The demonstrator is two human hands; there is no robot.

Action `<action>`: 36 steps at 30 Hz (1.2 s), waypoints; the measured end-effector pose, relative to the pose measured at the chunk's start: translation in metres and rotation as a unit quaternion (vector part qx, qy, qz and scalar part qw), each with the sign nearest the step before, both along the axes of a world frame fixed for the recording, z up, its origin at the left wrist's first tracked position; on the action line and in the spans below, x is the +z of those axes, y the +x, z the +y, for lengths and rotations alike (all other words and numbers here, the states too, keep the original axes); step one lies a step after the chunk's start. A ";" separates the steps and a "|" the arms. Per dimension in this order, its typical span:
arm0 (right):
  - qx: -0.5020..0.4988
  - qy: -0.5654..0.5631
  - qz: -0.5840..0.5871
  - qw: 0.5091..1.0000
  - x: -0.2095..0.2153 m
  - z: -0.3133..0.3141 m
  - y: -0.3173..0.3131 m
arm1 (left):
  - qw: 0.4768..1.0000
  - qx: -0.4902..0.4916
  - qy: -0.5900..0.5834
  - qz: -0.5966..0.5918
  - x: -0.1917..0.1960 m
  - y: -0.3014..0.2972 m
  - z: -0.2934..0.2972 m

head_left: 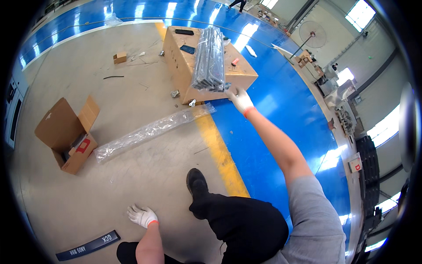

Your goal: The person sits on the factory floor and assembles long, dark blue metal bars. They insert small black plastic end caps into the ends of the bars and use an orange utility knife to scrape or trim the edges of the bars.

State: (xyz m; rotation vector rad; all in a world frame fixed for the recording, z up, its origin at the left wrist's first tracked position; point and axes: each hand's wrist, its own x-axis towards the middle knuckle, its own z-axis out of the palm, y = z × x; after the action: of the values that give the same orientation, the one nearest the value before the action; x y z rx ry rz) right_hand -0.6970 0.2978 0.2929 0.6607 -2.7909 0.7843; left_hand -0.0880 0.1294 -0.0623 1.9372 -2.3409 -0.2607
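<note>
My left hand [143,216], in a white glove with an orange cuff, rests on the grey floor with its fingers spread and nothing in them. My right hand [240,100], gloved the same way, reaches to the near right end of a bundle of long metal bars [209,61] in clear plastic. Its fingers are apart beside the bundle's corner; whether they touch it is too small to tell. The bundle lies on a large cardboard box [180,75]. Beside it on the box are a black phone-like slab [187,49], a dark flat case [184,32] and an orange-red small tool [235,62].
A long clear plastic sleeve [149,134] lies across the floor. An opened carton [72,138] stands at left, and a dark printed nameplate strip [88,245] lies near my left hand. Small metal fittings [192,103] sit by the box. A yellow line [222,154] borders the blue floor.
</note>
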 end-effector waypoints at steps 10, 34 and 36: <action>-0.135 0.039 -0.129 0.982 -0.003 -0.144 -0.068 | 1.000 0.009 0.005 -0.015 -0.004 0.004 -0.009; 0.057 -0.488 -0.522 0.697 -0.059 0.035 0.147 | 1.000 0.006 0.018 0.018 0.000 0.016 -0.015; 0.107 -0.465 -0.539 0.695 -0.064 0.061 0.186 | 1.000 0.006 0.015 0.022 -0.001 0.013 -0.009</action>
State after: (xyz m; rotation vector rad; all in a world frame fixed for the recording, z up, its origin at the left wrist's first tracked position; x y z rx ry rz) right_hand -0.5109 0.3591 0.2288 0.3065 -2.3067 3.1309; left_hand -0.0753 0.1208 -0.0631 1.9374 -2.3118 -0.3366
